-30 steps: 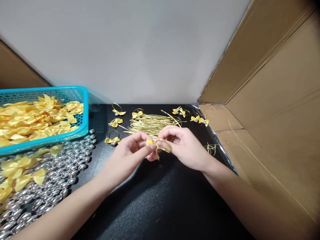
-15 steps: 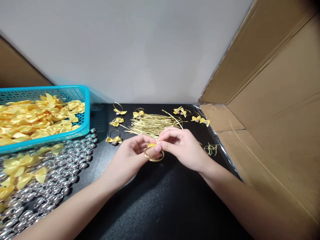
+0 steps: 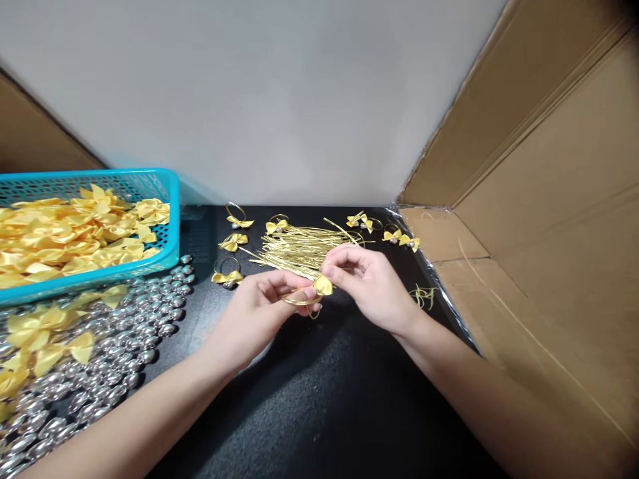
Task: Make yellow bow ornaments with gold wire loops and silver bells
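Note:
Both my hands meet over the black table top (image 3: 309, 399). My left hand (image 3: 259, 309) pinches a gold wire loop (image 3: 299, 301) with its fingers curled. A small yellow ribbon bow (image 3: 323, 285) sits on that loop, and my right hand (image 3: 372, 286) is closed on it with thumb and fingers. Just behind the hands lies a bundle of gold wire ties (image 3: 299, 245).
A blue mesh basket (image 3: 150, 263) full of yellow bows stands at the left, above a heap of silver beads (image 3: 120, 352) with loose bows on it. Several finished bow loops (image 3: 228, 276) lie near the back wall. A cardboard box (image 3: 549, 253) walls the right side.
The wire has been drawn into a flatter loop held more in my left hand. My right hand has shifted up and right, and the yellow bow now shows at its fingertips.

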A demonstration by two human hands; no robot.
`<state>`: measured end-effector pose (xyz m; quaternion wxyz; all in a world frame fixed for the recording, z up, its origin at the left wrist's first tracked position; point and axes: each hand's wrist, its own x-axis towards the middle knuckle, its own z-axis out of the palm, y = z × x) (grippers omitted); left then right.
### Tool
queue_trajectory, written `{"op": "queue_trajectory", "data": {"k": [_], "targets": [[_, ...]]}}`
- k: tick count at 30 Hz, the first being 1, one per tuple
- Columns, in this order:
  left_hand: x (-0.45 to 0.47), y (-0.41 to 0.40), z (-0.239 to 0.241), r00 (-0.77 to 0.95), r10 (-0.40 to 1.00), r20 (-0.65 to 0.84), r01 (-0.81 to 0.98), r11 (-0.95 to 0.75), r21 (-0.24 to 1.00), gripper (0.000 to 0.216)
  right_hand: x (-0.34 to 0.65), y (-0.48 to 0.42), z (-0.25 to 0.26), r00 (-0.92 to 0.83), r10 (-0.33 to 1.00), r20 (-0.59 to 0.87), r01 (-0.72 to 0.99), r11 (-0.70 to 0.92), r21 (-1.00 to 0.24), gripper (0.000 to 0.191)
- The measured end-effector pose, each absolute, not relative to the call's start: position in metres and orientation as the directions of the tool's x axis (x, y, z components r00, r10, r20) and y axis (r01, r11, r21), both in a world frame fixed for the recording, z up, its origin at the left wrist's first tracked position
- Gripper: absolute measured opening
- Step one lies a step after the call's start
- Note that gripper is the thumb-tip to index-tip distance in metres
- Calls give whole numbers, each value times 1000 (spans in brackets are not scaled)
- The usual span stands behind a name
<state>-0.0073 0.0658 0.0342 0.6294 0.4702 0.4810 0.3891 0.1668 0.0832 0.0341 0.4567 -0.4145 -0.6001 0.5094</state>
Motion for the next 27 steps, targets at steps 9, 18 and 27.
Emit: {"op": "queue_trajectory", "data": {"k": [9, 18, 27], "targets": [[-10, 64, 33, 213, 946, -243, -45, 258, 965, 12, 164, 84, 34, -286, 957, -44, -157, -92, -983, 26], [-9, 65, 32, 257, 931, -257, -18, 271, 962, 10, 165, 88, 26, -207, 977, -61, -264, -115, -958, 21], [-8, 65, 34, 250, 931, -265, -30, 281, 959, 12, 169, 88, 34, -232, 963, -140, -304, -209, -930, 19]]}}
